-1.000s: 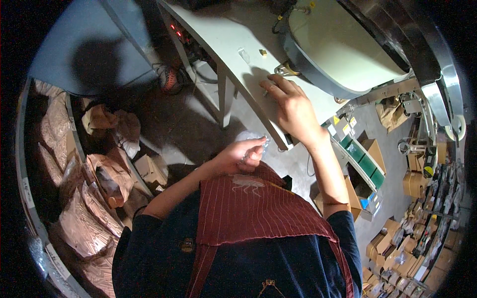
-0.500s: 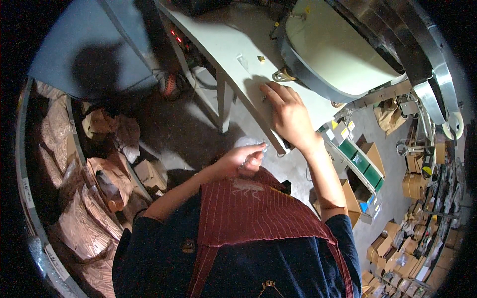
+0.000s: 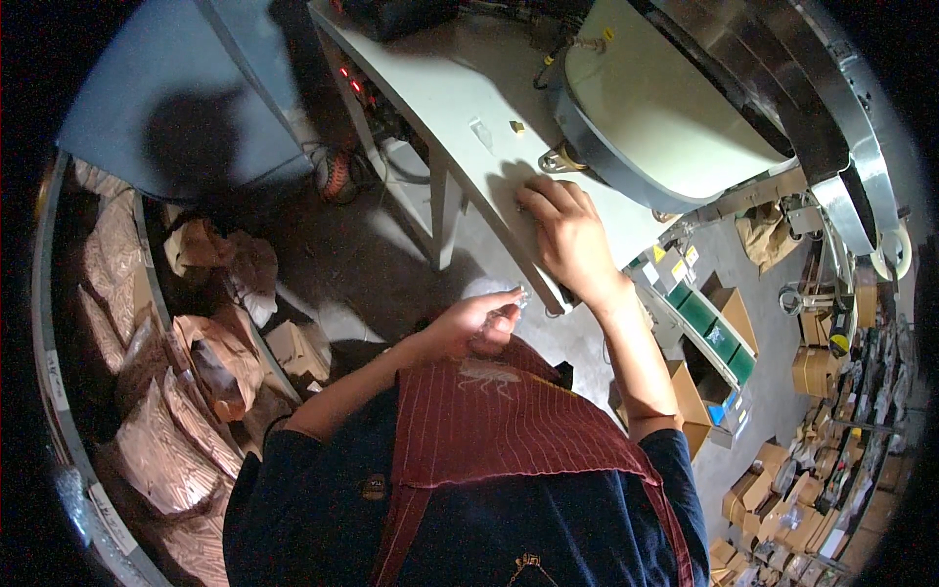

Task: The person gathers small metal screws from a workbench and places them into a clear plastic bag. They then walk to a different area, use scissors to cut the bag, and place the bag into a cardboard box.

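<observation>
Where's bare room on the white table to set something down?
White table: left stretch, between black object and clear piece; smaller patch between right hand and round machine. Crowded: around small yellowish block, metal bracket and right hand.

On the blue panel [image 3: 161, 73] at upper left falls a dark, round shadow [image 3: 191, 142]; the grey floor [image 3: 776, 357] is unevenly lit.

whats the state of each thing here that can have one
Left hand: curled around clear plastic
Clear plastic: crumpled, held
Right hand: fingers bent, at the white table; grip unclear
Red indicator lights: lit
Green conveyor belt: running or stopped, cannot tell
Brown paper at right: crumpled
</observation>
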Demonstrator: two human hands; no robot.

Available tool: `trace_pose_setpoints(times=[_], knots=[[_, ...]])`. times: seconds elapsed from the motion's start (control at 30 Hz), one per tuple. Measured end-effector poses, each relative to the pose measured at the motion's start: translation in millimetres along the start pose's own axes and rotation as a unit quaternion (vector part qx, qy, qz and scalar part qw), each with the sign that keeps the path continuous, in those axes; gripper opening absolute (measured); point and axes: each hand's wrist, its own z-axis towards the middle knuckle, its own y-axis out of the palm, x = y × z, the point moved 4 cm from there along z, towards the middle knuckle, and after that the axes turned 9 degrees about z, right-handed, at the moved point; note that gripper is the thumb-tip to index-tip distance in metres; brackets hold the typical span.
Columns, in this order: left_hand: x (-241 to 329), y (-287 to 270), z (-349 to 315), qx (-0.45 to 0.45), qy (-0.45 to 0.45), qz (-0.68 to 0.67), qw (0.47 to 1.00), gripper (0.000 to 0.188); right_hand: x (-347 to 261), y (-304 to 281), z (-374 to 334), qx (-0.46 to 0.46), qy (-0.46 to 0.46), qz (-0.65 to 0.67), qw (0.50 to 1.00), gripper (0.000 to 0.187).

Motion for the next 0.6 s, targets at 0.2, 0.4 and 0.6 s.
trace_pose_setpoints(times=[0.2, 0.4, 0.6], knots=[[-6.0, -25.8, 8.1, -0.02, 0.023, -0.123, 0.992, 0.038, -7.8, 0.2, -2.9, -0.022, 0.019, -0.038, 0.999, 0.028], [22.7, -4.4, -19.6, 0.03, 0.283, 0.139, 0.949, 0.025, -59.9, -12.8, -17.7, -0.089, -0.08, 0.124, 0.985, 0.033], [25.8, -14.3, -19.6, -0.034, 0.107, -0.099, 0.989, 0.029, -30.2, -14.3, 9.2, -0.032, -0.05, 0.1, 0.993, 0.027]])
